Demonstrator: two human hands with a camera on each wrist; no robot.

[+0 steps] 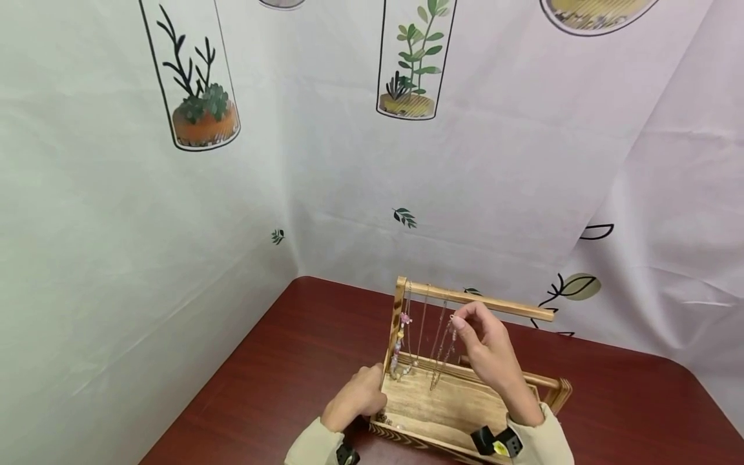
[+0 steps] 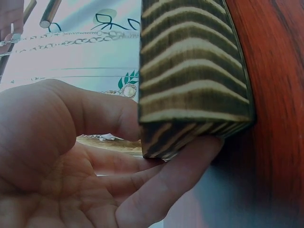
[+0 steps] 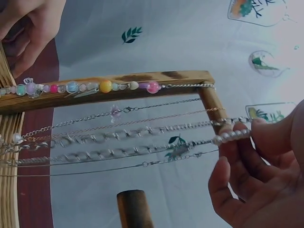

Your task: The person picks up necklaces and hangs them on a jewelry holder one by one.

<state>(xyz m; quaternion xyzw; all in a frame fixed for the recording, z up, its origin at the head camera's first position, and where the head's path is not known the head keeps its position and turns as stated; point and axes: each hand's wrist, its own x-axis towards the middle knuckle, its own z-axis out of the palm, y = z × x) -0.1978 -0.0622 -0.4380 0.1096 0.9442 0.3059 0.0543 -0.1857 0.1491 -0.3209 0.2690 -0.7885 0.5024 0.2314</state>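
Observation:
My left hand (image 1: 357,397) grips the left edge of a wooden jewelry stand (image 1: 442,397); in the left wrist view its fingers press around a dark-striped wooden end (image 2: 194,66). Up near the stand's top bar (image 1: 500,305), my right hand (image 1: 491,352) pinches a silver chain necklace (image 1: 450,339). The right wrist view shows that chain's pearl section (image 3: 232,137) between thumb and fingers, with its links hanging beside other necklaces. A colourful beaded necklace (image 3: 105,86) hangs along the upright, and thin chains (image 1: 422,323) hang from the bar.
A shorter, lower bar (image 1: 543,378) stands at the stand's right side. Small jewelry pieces (image 1: 383,418) lie in the tray's front left corner. The stand sits on a dark red table (image 1: 261,374), with white printed curtains (image 1: 349,181) behind and to the left.

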